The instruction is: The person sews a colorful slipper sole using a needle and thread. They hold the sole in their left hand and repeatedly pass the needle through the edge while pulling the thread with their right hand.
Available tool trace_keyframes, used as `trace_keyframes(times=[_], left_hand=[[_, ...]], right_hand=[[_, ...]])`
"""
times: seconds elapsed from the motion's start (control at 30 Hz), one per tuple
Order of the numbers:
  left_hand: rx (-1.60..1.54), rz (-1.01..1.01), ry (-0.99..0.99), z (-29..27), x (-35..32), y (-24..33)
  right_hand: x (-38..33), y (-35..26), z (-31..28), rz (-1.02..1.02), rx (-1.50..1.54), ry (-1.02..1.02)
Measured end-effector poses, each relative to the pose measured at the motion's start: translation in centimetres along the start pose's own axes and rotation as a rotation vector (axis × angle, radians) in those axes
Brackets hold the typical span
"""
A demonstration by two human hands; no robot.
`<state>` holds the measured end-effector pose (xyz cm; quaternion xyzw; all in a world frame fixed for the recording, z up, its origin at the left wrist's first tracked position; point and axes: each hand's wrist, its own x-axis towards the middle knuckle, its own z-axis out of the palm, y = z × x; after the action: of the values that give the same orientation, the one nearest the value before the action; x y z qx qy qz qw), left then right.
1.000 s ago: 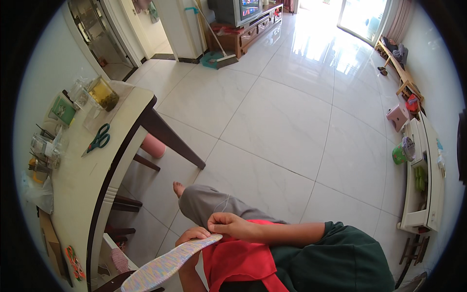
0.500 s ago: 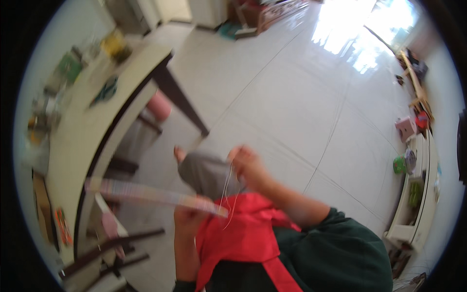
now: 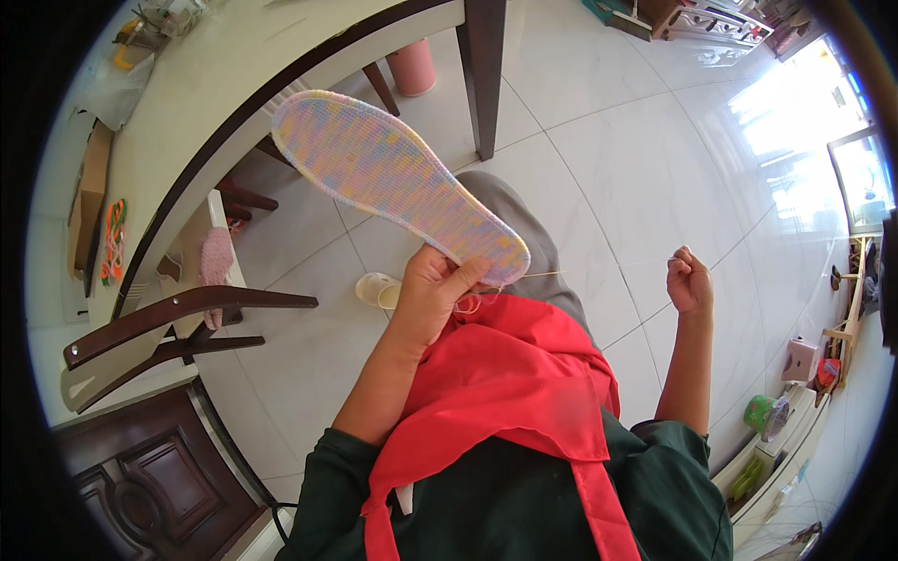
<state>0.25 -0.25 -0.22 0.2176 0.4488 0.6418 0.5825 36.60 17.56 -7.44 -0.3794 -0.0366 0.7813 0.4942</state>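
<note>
My left hand (image 3: 440, 290) grips the narrower end of a shoe insole (image 3: 402, 178), thumb on top and fingers beneath. The insole is stitched in pastel pink, yellow and blue, with its broad end pointing up and left. A pale thread (image 3: 544, 273) runs from its edge toward the right, and loose thread loops (image 3: 475, 303) hang by my left fingers. Out to the right, well apart from the insole, my right hand (image 3: 689, 282) is raised with its fingers closed. What they pinch is too small to make out. A red apron (image 3: 524, 374) covers my lap.
A pale table (image 3: 234, 56) with dark edging stands at left, bearing orange and green cords (image 3: 113, 241). Below it are a wooden chair (image 3: 178, 313) and a pink bin (image 3: 412, 67). A white cabinet (image 3: 781, 439) lines the right wall.
The insole has turned from edge-on to face-up, its broad end swinging upward. My right hand has moved away to the right. The view has shifted toward the left-hand chair.
</note>
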Motion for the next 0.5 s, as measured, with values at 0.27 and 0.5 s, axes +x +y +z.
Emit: trace_keyframes(times=[0.27, 0.5], left_hand=[[0.038, -0.121, 0.059, 0.0, 3.0, 0.0], [0.294, -0.300, 0.004, -0.5, 4.4, -4.9]], right_hand=[[-4.0, 6.1, 7.3, -0.202, -0.658, -0.012], [-2.7, 14.9, 11.0, -0.019, -1.111, -0.337]])
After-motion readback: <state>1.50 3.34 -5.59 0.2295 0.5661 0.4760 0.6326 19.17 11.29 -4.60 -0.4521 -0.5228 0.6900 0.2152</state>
